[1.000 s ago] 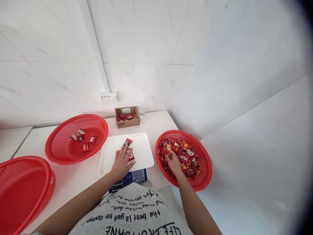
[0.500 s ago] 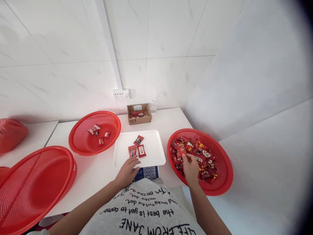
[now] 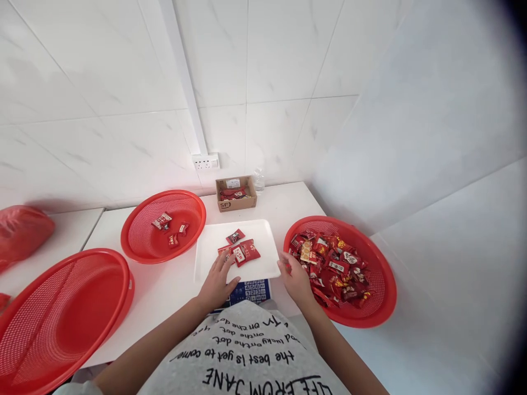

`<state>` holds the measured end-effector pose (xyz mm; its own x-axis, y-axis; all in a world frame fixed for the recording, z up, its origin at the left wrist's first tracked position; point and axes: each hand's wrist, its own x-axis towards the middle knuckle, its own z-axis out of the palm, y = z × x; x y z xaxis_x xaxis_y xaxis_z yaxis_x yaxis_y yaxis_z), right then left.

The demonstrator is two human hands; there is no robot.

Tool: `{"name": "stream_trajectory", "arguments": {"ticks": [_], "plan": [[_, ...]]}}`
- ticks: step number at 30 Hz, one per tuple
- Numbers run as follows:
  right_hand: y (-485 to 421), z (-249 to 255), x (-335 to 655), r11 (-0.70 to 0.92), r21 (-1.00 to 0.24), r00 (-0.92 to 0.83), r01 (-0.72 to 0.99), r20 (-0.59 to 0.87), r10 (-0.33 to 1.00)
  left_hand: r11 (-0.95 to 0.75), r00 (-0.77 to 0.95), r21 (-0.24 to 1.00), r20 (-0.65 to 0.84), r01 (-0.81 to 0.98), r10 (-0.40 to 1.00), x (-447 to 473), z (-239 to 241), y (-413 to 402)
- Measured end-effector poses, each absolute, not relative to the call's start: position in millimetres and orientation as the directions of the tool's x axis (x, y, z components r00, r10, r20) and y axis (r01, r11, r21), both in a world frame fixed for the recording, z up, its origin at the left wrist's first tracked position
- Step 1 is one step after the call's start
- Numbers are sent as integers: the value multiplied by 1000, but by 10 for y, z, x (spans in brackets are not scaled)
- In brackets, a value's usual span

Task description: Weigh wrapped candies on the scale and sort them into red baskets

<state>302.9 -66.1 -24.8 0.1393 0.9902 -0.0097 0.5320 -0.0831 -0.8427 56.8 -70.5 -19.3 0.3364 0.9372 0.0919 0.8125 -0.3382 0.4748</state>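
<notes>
My left hand (image 3: 217, 283) rests over the near edge of a white tray (image 3: 267, 241), fingers spread, its fingertips at the small red packets there. On the tray lie a red-and-white packet (image 3: 239, 254), a plain red packet (image 3: 250, 249), a dark red packet (image 3: 235, 236) and another red packet (image 3: 223, 250) partly covered by my fingers. My right hand (image 3: 296, 281) is between the tray and a red basket (image 3: 381, 274) heaped with red wrapped packets (image 3: 335, 266). Its thumb and fingers are apart, with nothing plainly held. Below the tray shows a blue keypad (image 3: 251, 291), partly hidden.
At the left stand a red basket (image 3: 135, 225) with several packets and a large red basket (image 3: 119, 307) near me. A cardboard box (image 3: 236, 204) holding red packets sits at the wall beside a clear plastic container (image 3: 259, 180). A red bag (image 3: 24, 233) lies far left.
My right hand has moved left from the basket to the tray's edge and let go of a red packet, which now lies on the tray beside the others. My left hand stays near the packets.
</notes>
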Motion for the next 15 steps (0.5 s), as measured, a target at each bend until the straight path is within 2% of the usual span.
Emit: {"name": "stream_trajectory", "arguments": {"ticks": [3, 6, 15], "plan": [[-789, -379, 3243, -39, -691, 126, 721, 76, 989, -294, 296, 410, 60, 863, 953, 568, -243, -565], [-910, -543, 3376, -50, -584, 117, 810, 78, 990, -267, 286, 370, 4, 890, 958, 656, -277, -385], [-1022, -657, 3363, -161, -507, 150, 847, -62, 987, -147, 187, 280, -123, 949, 975, 1058, -294, -34]]}}
